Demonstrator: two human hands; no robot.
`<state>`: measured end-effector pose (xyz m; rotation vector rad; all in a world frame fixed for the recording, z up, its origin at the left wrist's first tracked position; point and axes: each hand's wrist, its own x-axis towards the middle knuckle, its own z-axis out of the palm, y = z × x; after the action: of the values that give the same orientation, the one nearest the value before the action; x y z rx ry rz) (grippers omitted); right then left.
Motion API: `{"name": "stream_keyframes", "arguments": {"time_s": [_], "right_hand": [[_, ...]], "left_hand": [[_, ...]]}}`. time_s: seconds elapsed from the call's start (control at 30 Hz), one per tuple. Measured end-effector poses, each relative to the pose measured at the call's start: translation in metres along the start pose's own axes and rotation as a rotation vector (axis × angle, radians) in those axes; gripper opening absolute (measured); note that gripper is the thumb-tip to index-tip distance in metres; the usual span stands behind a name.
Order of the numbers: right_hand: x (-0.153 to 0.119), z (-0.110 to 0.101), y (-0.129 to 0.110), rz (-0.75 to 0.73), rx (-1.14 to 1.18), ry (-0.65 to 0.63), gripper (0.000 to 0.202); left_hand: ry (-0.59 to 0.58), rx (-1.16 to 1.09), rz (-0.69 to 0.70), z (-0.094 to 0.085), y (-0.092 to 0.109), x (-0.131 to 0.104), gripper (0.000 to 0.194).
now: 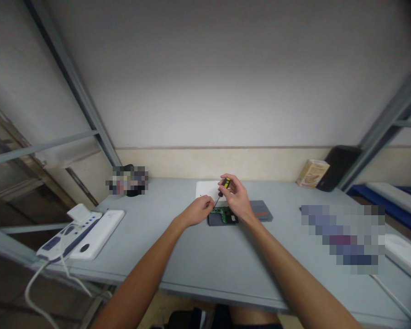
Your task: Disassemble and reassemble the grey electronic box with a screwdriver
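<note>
In the head view, my right hand (238, 196) grips a black and yellow screwdriver (226, 183), tilted with its shaft running down to the left. Its tip meets the upper left part of a green circuit board (223, 214), which sits in a dark open casing (215, 220). My left hand (201, 209) is closed at the casing's upper left, its fingertips close to the screwdriver's tip. Whether those fingers pinch anything small cannot be made out. Just right of the casing, partly behind my right wrist, lies a flat grey piece (265, 211) with a reddish strip.
A white sheet (205, 188) lies behind the hands on the grey table (150, 224). At left are a power strip (70, 235) with cables and a flat white device (99, 235). A yellowish box (313, 173) and a black case (339, 167) stand at the back right.
</note>
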<state>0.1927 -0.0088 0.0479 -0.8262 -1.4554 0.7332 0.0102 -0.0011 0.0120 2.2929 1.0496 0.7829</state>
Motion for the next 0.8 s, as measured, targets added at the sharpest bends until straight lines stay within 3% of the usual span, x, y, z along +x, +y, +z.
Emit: {"name": "stream_keyframes", "arguments": {"time_s": [0.8], "right_hand": [[0.0003, -0.0001, -0.0023, -0.017, -0.014, -0.005, 0.029]], "left_hand": [[-0.021, 0.014, -0.021, -0.0042, 0.0058, 0.0010, 0.026]]}}
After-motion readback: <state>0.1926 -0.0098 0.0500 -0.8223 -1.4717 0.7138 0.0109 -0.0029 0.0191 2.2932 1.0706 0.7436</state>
